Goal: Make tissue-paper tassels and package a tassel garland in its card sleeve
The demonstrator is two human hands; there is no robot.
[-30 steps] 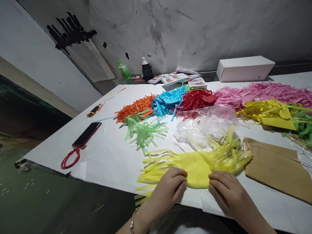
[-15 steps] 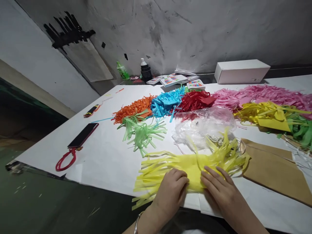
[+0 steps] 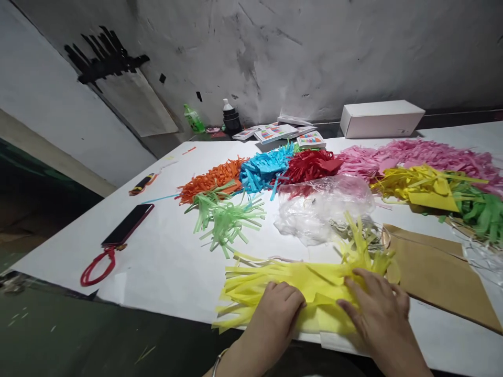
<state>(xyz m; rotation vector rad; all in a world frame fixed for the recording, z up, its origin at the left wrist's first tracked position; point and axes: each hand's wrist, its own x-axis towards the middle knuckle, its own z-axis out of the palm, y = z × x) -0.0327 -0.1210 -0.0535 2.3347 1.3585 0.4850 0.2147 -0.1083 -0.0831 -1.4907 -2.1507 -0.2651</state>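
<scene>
A sheet of yellow fringed tissue paper (image 3: 314, 277) lies at the table's front edge, with cut strips at both ends. My left hand (image 3: 275, 309) is closed on the near edge of its uncut middle, fingertips curled down onto the paper. Spread fingers of my right hand (image 3: 379, 309) rest on the right part of the sheet, thumb apart from the other fingers. Between the hands a fold of the near edge stands up a little. Right of the sheet lies a brown cardboard piece (image 3: 440, 272). Behind it is a crumpled clear plastic bag (image 3: 322, 209).
Fringed tissue bundles in light green (image 3: 228, 220), orange (image 3: 212, 178), blue (image 3: 265, 170), red (image 3: 312, 166), pink (image 3: 428, 157) and yellow (image 3: 420, 183) line the table. A phone (image 3: 128, 225) with a red cord lies left. A white box (image 3: 381, 120) stands at the wall.
The near edge of the yellow tissue paper has lifted into a fold. My right hand has shifted right, its thumb and fingers spreading. The left hand stays at nearly the same spot.
</scene>
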